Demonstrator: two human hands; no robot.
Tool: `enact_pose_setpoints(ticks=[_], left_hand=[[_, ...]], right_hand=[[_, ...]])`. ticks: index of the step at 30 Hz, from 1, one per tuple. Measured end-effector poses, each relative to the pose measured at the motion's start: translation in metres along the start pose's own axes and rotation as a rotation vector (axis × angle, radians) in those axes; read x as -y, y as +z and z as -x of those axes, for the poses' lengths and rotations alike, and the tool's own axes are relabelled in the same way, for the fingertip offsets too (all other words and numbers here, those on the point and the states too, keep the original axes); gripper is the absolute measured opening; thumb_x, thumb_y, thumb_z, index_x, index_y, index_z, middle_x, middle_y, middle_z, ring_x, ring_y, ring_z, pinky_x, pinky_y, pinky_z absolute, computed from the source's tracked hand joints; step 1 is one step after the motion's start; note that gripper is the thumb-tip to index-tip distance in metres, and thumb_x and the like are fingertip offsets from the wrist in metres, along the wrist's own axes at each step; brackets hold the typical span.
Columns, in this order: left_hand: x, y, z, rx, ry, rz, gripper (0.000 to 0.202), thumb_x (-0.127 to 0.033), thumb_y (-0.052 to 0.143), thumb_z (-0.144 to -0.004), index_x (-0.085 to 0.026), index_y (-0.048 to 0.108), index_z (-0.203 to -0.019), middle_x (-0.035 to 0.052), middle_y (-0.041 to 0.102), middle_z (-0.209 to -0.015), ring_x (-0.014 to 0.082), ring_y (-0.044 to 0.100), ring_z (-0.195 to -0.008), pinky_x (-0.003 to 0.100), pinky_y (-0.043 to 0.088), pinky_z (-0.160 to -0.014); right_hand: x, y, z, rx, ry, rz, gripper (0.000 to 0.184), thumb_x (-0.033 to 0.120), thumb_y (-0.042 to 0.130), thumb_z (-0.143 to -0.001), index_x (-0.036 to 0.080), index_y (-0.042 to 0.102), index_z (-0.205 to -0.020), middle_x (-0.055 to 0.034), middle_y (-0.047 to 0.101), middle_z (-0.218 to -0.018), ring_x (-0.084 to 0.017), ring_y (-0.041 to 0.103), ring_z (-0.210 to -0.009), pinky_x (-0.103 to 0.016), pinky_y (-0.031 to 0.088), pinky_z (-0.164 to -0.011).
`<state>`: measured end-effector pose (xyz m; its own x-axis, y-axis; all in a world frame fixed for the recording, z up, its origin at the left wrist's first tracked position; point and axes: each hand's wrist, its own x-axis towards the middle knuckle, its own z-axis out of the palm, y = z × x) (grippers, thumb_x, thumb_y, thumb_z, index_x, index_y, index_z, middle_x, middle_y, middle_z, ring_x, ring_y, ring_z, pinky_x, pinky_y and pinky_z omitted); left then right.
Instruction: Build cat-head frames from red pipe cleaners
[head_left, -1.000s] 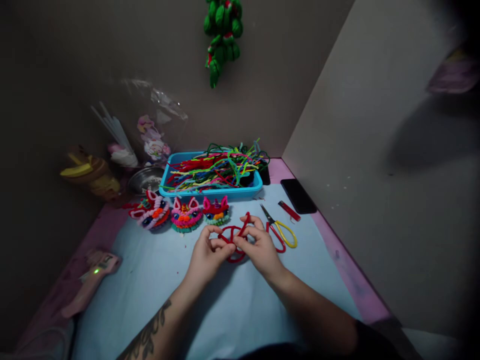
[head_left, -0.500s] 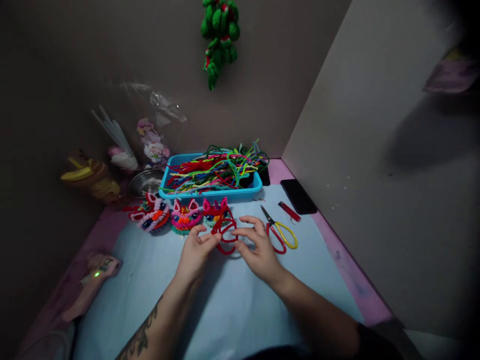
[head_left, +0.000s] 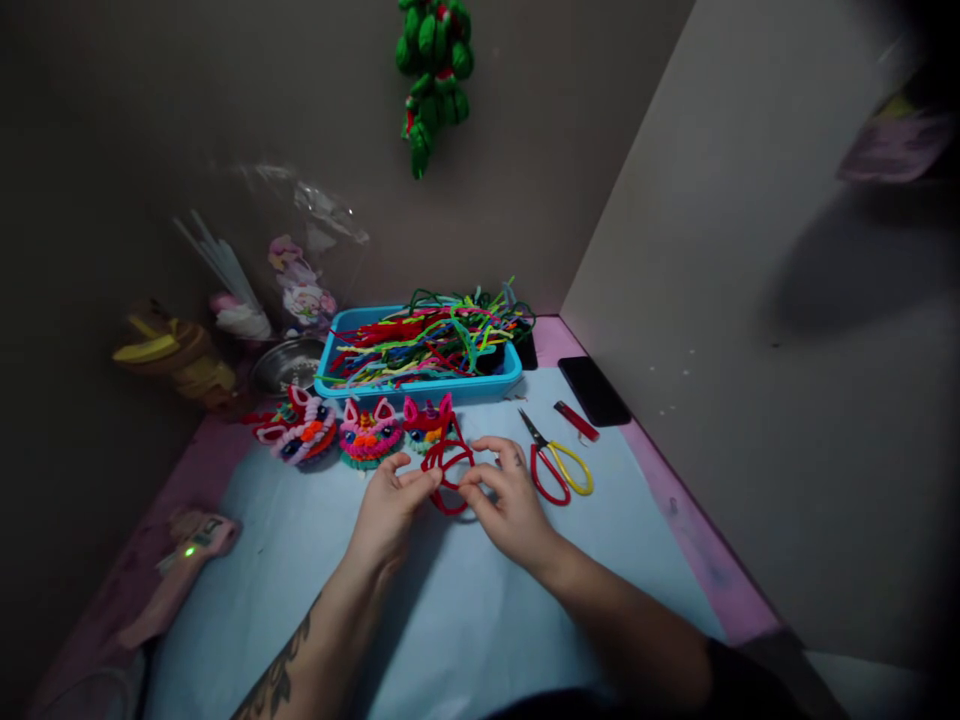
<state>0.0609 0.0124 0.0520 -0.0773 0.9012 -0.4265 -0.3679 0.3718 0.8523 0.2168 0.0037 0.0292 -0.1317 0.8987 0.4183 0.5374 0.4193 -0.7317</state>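
Looped red cord (head_left: 452,503) hangs between my two hands above the pale blue sheet. My left hand (head_left: 391,502) pinches the cord at its left side between thumb and index finger. On the cord's right side my right hand (head_left: 510,502) has thumb and index finger closed on a strand. Just behind the cord stands a small pink and red animal-head figure (head_left: 428,422), partly covered by the loops. Two similar figures, one pink (head_left: 370,430) and one white and purple (head_left: 306,432), sit further left. Scissors (head_left: 555,465) with red and yellow handles lie right of my right hand.
A blue tray (head_left: 420,386) heaped with colourful cords stands at the back. A phone (head_left: 595,390) and a red lighter (head_left: 577,421) lie at the right. At the left are a metal bowl (head_left: 281,365) and a pink device (head_left: 184,575) with a green light. Walls rise behind and right.
My right thumb and index finger, apart before, have come together on the red cord. My left hand keeps its pinch. The whole view has shifted slightly.
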Motion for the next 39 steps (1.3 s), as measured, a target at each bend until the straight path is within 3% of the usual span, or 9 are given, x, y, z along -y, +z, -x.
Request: enact_pose_setpoints(ticks=[4,11,15,20,25,28,31,35,39], left_hand=[[0.005,0.0,-0.001,0.046,0.062,-0.045,0.066,-0.029,0.084,-0.05,-0.02,0.036,-0.094,-0.0028,0.067,-0.055,0.0106,0.059,-0.048,0.02,0.041,-0.055],[0.005,-0.003,0.0,0.18,0.107,-0.155,0.058,-0.034,0.078,-0.06,-0.02,0.04,-0.101,-0.0038,0.066,-0.058,0.0112,0.059,-0.051,0.021,0.041,-0.055],[0.003,-0.004,0.0,0.081,0.275,-0.195,0.05,-0.038,0.072,-0.068,-0.02,0.046,-0.107,0.001,0.069,-0.078,0.0098,0.057,-0.058,0.021,0.041,-0.056],[0.007,-0.003,0.006,-0.026,0.433,-0.264,0.027,-0.036,0.069,-0.073,-0.018,0.056,-0.09,-0.0024,0.059,-0.066,0.0095,0.053,-0.059,0.02,0.04,-0.056],[0.008,0.002,0.013,-0.026,0.449,-0.358,0.026,-0.033,0.068,-0.073,-0.018,0.061,-0.093,-0.0009,0.06,-0.071,0.0096,0.05,-0.057,0.021,0.039,-0.054],[0.006,0.004,0.015,0.049,0.399,-0.268,0.03,-0.031,0.069,-0.072,-0.018,0.057,-0.097,0.0012,0.064,-0.076,0.0114,0.055,-0.063,0.022,0.042,-0.059],[0.004,0.005,0.016,0.078,0.338,-0.193,0.036,-0.032,0.07,-0.071,-0.018,0.053,-0.1,-0.0001,0.065,-0.069,0.0122,0.057,-0.061,0.022,0.042,-0.058],[0.004,0.005,0.016,0.062,0.329,-0.231,0.035,-0.031,0.071,-0.07,-0.018,0.052,-0.098,-0.0015,0.064,-0.065,0.0107,0.055,-0.057,0.021,0.039,-0.055],[0.007,0.005,0.015,0.108,0.322,-0.295,0.034,-0.031,0.07,-0.07,-0.017,0.052,-0.095,-0.0008,0.064,-0.064,0.01,0.053,-0.054,0.02,0.038,-0.053]], right_hand=[[0.002,0.003,0.002,-0.012,0.019,-0.033,0.005,0.019,0.063,-0.077,0.023,0.065,-0.077,-0.0062,0.047,-0.119,-0.025,0.043,-0.116,-0.042,0.038,-0.096],[0.001,0.006,0.001,-0.026,0.132,-0.18,0.007,0.02,0.059,-0.079,0.021,0.062,-0.073,-0.0072,0.048,-0.113,-0.023,0.048,-0.114,-0.039,0.04,-0.096],[-0.006,0.004,0.0,-0.15,0.229,-0.256,0.01,0.027,0.06,-0.08,0.021,0.062,-0.072,-0.0064,0.049,-0.108,-0.023,0.048,-0.113,-0.039,0.039,-0.097],[-0.006,0.002,0.001,-0.214,0.244,-0.246,0.014,0.032,0.06,-0.082,0.021,0.063,-0.073,-0.007,0.047,-0.114,-0.024,0.046,-0.116,-0.041,0.036,-0.099],[-0.001,0.004,0.005,-0.208,0.179,-0.193,0.012,0.03,0.059,-0.082,0.021,0.063,-0.074,-0.0076,0.046,-0.115,-0.024,0.047,-0.115,-0.04,0.04,-0.096],[0.002,0.006,0.008,-0.171,0.103,-0.139,0.009,0.026,0.059,-0.082,0.022,0.064,-0.075,-0.0076,0.046,-0.116,-0.024,0.046,-0.115,-0.042,0.038,-0.098],[0.003,0.006,0.009,-0.159,0.063,-0.119,0.008,0.024,0.061,-0.08,0.022,0.063,-0.073,-0.0074,0.046,-0.117,-0.026,0.044,-0.117,-0.044,0.036,-0.1],[0.002,0.005,0.007,-0.178,0.136,-0.197,0.007,0.026,0.063,-0.079,0.022,0.061,-0.084,-0.0085,0.047,-0.115,-0.025,0.046,-0.116,-0.044,0.037,-0.1],[-0.002,0.003,0.003,-0.098,0.223,-0.319,0.01,0.028,0.063,-0.079,0.022,0.064,-0.087,-0.0093,0.046,-0.123,-0.025,0.045,-0.121,-0.042,0.036,-0.102]])
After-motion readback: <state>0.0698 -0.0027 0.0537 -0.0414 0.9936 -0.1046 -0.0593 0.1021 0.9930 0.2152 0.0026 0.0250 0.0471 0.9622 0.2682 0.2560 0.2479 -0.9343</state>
